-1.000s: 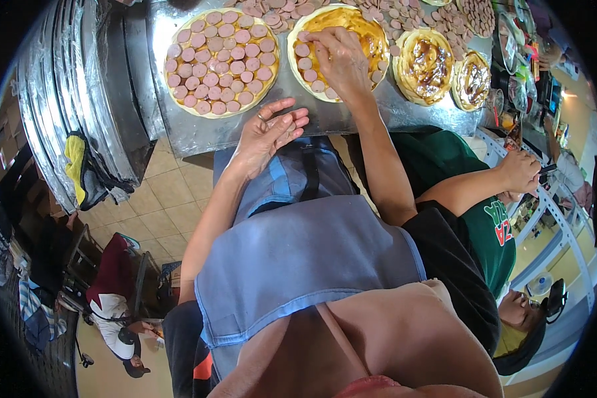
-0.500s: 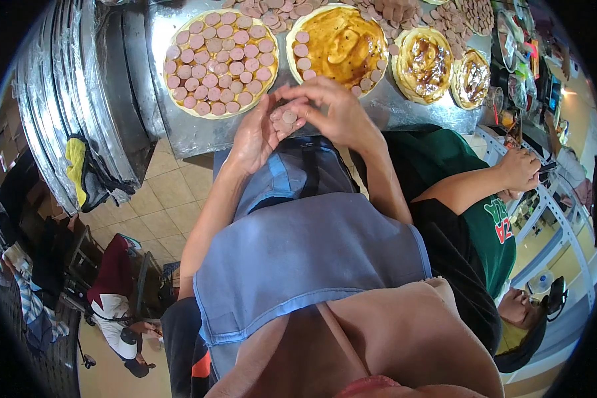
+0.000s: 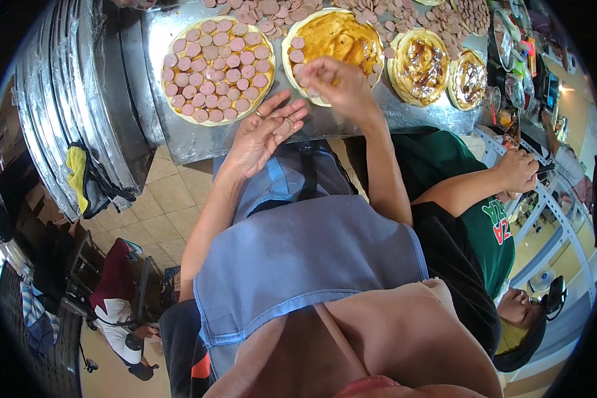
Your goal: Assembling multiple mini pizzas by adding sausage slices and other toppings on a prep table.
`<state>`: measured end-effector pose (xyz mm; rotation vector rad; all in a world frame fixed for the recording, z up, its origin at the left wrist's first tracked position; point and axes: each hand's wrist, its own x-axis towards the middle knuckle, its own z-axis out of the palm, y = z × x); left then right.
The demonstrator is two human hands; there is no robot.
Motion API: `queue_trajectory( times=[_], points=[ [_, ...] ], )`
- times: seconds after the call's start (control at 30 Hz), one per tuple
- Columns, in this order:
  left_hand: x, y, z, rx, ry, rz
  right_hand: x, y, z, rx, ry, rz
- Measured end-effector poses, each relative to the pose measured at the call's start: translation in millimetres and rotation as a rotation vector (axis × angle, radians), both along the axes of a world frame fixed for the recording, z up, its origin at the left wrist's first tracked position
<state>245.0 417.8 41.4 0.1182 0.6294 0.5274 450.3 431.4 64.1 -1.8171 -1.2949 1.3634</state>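
Observation:
Palm up, my left hand [image 3: 262, 136] is held at the table's near edge, its fingers spread and no sausage slice clearly showing in it. Over the near side of a sauced pizza base [image 3: 335, 40] is my right hand [image 3: 343, 86]. Its fingers are bunched together and a little blurred, so what they hold is hidden. Sausage slices [image 3: 297, 42] line the left rim of this base, and a few more sit at its right rim. To its left lies a pizza [image 3: 219, 69] covered all over with round pink slices.
Loose sausage slices [image 3: 272, 10] are heaped along the back of the metal table [image 3: 196, 142]. Two smaller sauced bases [image 3: 418, 66] lie to the right. Stacked metal trays [image 3: 66, 99] with a yellow-and-black glove [image 3: 79, 176] stand at the left. A person in green [image 3: 484, 225] is close on my right.
My right hand has left my left palm and moved up over the sauced base. The left hand has opened out, and the slices seen in it before no longer show.

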Motion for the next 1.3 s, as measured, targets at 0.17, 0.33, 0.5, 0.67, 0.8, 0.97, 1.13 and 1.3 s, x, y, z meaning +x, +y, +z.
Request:
queue_trajectory(
  times=[0.17, 0.33, 0.5, 0.67, 0.8, 0.97, 1.13, 1.3],
  points=[
    [1.1, -1.6, 5.0, 0.040, 0.052, -0.027, 15.6, 39.0, -33.5, 0.320, -0.304, -0.007],
    [-0.9, -2.7, 6.1, 0.086, 0.090, -0.044, 18.0, 54.4, -52.0, 0.500, -0.478, -0.006],
    [-1.4, -1.3, 3.5, 0.027, 0.051, 0.002, 14.3, 56.9, -50.6, 0.411, -0.468, -0.013],
    [1.9, 3.3, 5.8, -0.044, -0.004, 0.034, 19.9, 56.1, -59.3, 0.521, -0.618, 0.017],
    [5.5, 6.6, 11.9, -0.009, 0.004, 0.026, 22.2, 52.4, -57.4, 0.588, -0.719, 0.024],
    [7.1, 8.3, 10.8, -0.015, 0.022, 0.018, 6.3, 39.8, -26.5, 0.530, -0.446, -0.035],
    [8.7, 9.3, 9.2, -0.082, 0.003, 0.069, -19.3, 2.0, 14.3, 0.078, 0.132, 0.223],
    [7.9, 7.1, -4.0, -0.115, -0.165, 0.125, -27.1, -11.4, 29.3, 0.201, -0.224, 0.354]
  ],
)
